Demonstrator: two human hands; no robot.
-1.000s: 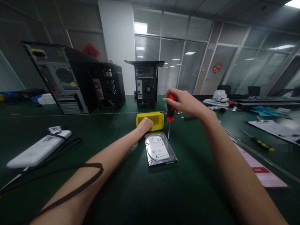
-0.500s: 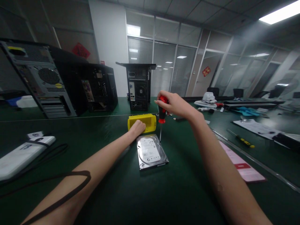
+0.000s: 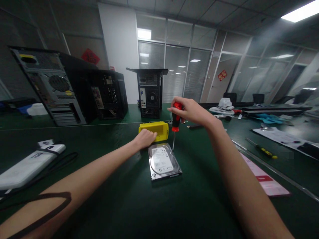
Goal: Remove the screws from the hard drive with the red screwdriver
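So my right hand (image 3: 187, 110) is wrapped around the handle of a red-and-black screwdriver (image 3: 175, 123), holding it nearly upright, shaft down. The tip is right at the right edge of the hard drive (image 3: 161, 158), toward the far corner; can't tell if it's actually sitting in a screw. The drive lies flat on the green tabletop (image 3: 119, 205) between my arms, label side up.

My left hand (image 3: 145, 138) is down by the drive's far left corner with the fingers curled in, right in front of the yellow tray (image 3: 163, 128). Honestly can't tell whether it's pinching anything or just bunched up there. The tray stands on its side just beyond the drive, open side facing me.

Off to my right there's a yellow-and-black screwdriver (image 3: 266, 152), a long metal bar (image 3: 279, 173) running alongside a pink sheet (image 3: 271, 186), and a clipboard (image 3: 279, 135) with paper on it. Over on the left is a white box (image 3: 27, 166) with a black cord around it. Three computer cases stand at the back: a big one (image 3: 58, 83), a smaller one (image 3: 109, 94) beside it, and a narrow one (image 3: 151, 96) behind the tray.
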